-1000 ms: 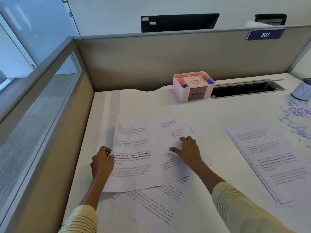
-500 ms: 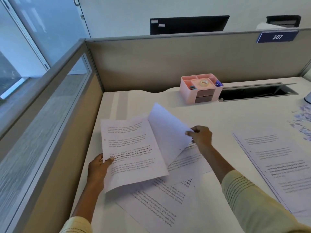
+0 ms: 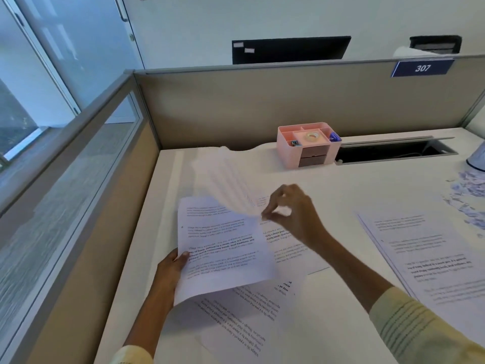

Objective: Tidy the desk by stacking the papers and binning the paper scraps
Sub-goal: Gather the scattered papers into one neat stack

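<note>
While the left hand grips one sheet at its nine-o'clock edge, the right hand pinches a blurred sheet above the worktop; light, floppy paper probably handles best by its edges.

A single wide-angle view is given, taken from head height and aimed forward and down across the surface. The hands are seen close below the lens, while the partition is faced at the far edge.
</note>
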`<move>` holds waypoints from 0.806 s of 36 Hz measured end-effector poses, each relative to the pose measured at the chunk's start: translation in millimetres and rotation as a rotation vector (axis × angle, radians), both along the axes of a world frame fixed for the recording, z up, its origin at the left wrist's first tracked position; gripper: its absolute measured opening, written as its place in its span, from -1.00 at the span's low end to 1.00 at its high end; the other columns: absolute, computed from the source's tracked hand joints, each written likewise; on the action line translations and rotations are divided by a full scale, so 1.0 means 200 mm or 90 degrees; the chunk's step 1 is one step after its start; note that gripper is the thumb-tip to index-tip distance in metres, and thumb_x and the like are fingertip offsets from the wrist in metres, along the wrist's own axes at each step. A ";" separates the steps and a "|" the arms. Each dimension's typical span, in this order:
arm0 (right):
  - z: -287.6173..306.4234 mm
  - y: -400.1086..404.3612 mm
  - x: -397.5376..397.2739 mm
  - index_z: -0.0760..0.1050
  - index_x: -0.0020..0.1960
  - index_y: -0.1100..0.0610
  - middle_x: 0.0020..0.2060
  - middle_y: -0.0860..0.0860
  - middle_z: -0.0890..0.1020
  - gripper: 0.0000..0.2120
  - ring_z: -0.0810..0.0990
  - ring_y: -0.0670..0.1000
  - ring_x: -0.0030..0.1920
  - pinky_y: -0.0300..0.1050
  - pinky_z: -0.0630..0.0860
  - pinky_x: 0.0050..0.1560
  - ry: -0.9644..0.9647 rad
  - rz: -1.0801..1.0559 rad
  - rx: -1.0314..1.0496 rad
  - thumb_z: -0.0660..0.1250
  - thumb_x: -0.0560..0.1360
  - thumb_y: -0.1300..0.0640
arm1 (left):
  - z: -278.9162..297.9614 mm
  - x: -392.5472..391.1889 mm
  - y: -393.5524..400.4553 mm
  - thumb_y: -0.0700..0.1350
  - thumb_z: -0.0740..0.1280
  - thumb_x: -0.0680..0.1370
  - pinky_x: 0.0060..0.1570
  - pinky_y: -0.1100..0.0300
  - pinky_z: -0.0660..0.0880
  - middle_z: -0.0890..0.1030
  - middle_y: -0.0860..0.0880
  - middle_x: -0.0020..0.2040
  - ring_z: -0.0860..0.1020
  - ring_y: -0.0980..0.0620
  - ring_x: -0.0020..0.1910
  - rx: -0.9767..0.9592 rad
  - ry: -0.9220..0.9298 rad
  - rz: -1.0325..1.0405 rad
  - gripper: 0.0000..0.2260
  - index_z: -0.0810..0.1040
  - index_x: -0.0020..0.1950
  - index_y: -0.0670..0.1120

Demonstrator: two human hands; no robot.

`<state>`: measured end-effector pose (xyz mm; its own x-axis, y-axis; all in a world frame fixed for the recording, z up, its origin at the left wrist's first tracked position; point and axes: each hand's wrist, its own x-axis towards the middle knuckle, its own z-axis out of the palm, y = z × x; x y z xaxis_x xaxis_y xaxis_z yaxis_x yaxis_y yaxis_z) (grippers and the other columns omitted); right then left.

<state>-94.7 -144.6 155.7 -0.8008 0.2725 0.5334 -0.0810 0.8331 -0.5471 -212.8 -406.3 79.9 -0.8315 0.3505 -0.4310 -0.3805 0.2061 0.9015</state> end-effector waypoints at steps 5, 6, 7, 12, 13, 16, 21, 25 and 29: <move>-0.30 -0.13 0.07 0.61 -0.27 -0.03 -0.14 -0.08 0.56 -0.86 0.44 -0.07 -0.03 -0.02 0.37 -0.09 -0.068 0.049 0.059 0.54 0.25 0.14 | 0.01 0.06 0.03 -0.18 0.25 0.62 -0.41 0.21 0.54 0.63 -0.09 -0.20 0.58 -0.08 -0.25 0.015 -0.071 0.019 -0.89 0.56 -0.01 -0.14; -0.34 -0.15 0.09 0.61 -0.28 -0.02 -0.13 -0.07 0.57 -0.87 0.43 -0.08 -0.01 -0.05 0.33 -0.08 -0.081 0.061 0.060 0.54 0.25 0.15 | 0.00 0.06 0.03 -0.20 0.25 0.61 -0.33 0.14 0.55 0.63 -0.15 -0.19 0.56 -0.12 -0.25 0.034 -0.111 0.042 -0.88 0.57 -0.06 -0.17; -0.38 -0.17 0.11 0.62 -0.28 -0.01 -0.12 -0.06 0.57 -0.87 0.42 -0.08 0.00 -0.06 0.31 -0.07 -0.096 0.074 0.059 0.53 0.25 0.15 | -0.01 0.06 0.02 -0.22 0.25 0.60 -0.26 0.10 0.53 0.62 -0.18 -0.17 0.55 -0.15 -0.25 0.052 -0.141 0.058 -0.86 0.57 -0.10 -0.18; -0.51 -0.22 0.19 0.64 -0.30 -0.02 -0.11 -0.05 0.56 -0.88 0.38 -0.09 0.01 -0.08 0.37 -0.10 -0.187 0.135 0.090 0.56 0.24 0.13 | -0.03 0.06 -0.01 -0.04 0.13 0.66 -0.11 0.03 0.58 0.65 -0.21 -0.08 0.65 -0.12 -0.16 0.177 -0.162 -0.042 -0.70 0.60 0.06 -0.17; -0.53 -0.22 0.21 0.64 -0.29 -0.02 -0.09 -0.06 0.56 -0.89 0.37 -0.10 0.01 -0.07 0.39 -0.09 -0.206 0.141 0.091 0.56 0.26 0.12 | -0.03 0.05 0.00 0.11 0.09 0.65 0.07 -0.07 0.54 0.65 -0.19 0.07 0.63 -0.16 0.03 0.212 -0.167 -0.096 -0.61 0.58 0.21 -0.09; -0.53 -0.21 0.23 0.66 -0.22 -0.03 -0.01 -0.05 0.56 -0.92 0.39 -0.09 0.04 -0.01 0.42 -0.02 -0.263 0.149 0.068 0.52 0.32 0.11 | -0.04 0.02 -0.01 0.32 0.04 0.56 0.22 -0.20 0.44 0.60 -0.17 0.22 0.54 -0.23 0.21 0.223 -0.209 -0.128 -0.47 0.50 0.33 0.04; -0.47 -0.13 0.22 0.56 0.06 -0.18 0.10 -0.09 0.51 -0.42 0.44 -0.09 0.14 -0.13 0.41 0.19 -0.397 0.104 -0.187 0.51 0.09 -0.34 | -0.08 0.00 -0.02 -0.12 0.34 0.56 -0.13 -0.04 0.58 0.62 -0.23 0.15 0.61 -0.24 0.03 0.039 -0.155 -0.029 -0.75 0.53 0.23 -0.11; -0.46 0.05 0.20 0.53 0.18 0.04 0.05 0.09 0.52 -0.26 0.50 0.12 0.11 0.01 0.49 0.10 -0.311 -0.280 -0.200 0.27 0.24 -0.48 | -0.07 0.00 -0.03 -0.24 0.36 0.54 -0.14 0.04 0.55 0.63 -0.11 0.08 0.60 -0.14 -0.01 0.038 -0.069 0.000 -0.71 0.51 0.24 -0.07; -0.49 0.15 0.19 0.46 0.03 0.33 -0.10 0.30 0.50 -0.05 0.54 0.27 -0.10 0.06 0.53 -0.22 -0.380 -0.572 -0.054 -0.03 0.31 -0.56 | -0.05 -0.03 -0.06 -0.22 0.36 0.54 -0.10 0.06 0.52 0.60 -0.11 0.14 0.57 -0.12 0.03 0.031 -0.002 0.053 -0.66 0.48 0.30 -0.07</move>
<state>-56.2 -114.1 57.2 -0.4144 0.9070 0.0751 0.8391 0.4128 -0.3543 -219.1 -417.4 70.7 -0.8569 0.3013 -0.4183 -0.3980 0.1292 0.9083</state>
